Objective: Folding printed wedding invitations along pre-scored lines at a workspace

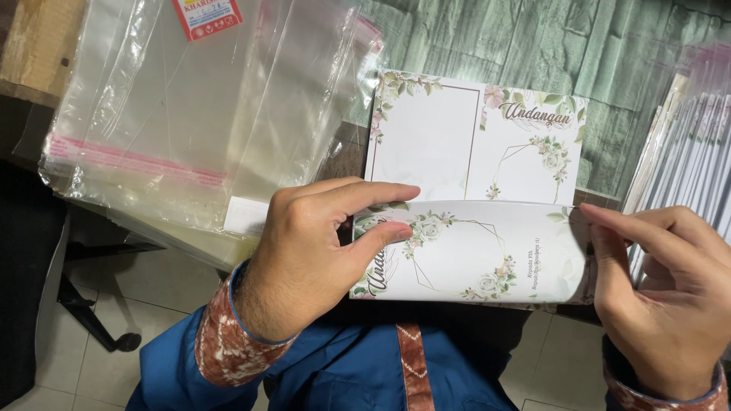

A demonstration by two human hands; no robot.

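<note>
**Both hands fold a floral card at the near edge of the surface**

While the left hand (304, 259) presses its thumb down on the left end of the folded card (472, 255), its index finger lies along the top of the fold, so this grip is closed on the card. At the right end, the right hand (662, 297) pinches the card's edge between fingertips and thumb, a second closed grip on the same card. White with green leaves, pale roses and a thin gold frame line, the card curves over itself and sits near the person, just above the blue garment (343, 373) with its patterned brown cuffs.

Just beyond it lies an open card sheet (476, 137) of the same floral design, flat on the surface and touching the folded card's far edge. To the far left a pile of clear plastic sleeves (198, 114) with a pink adhesive strip spreads over the dark surface (346, 156). At the right edge stands a stack of wrapped cards (685, 152), near the right hand. Behind everything runs a green stone-pattern wall (533, 38), and tiled floor (106, 304) shows at the lower left.
</note>
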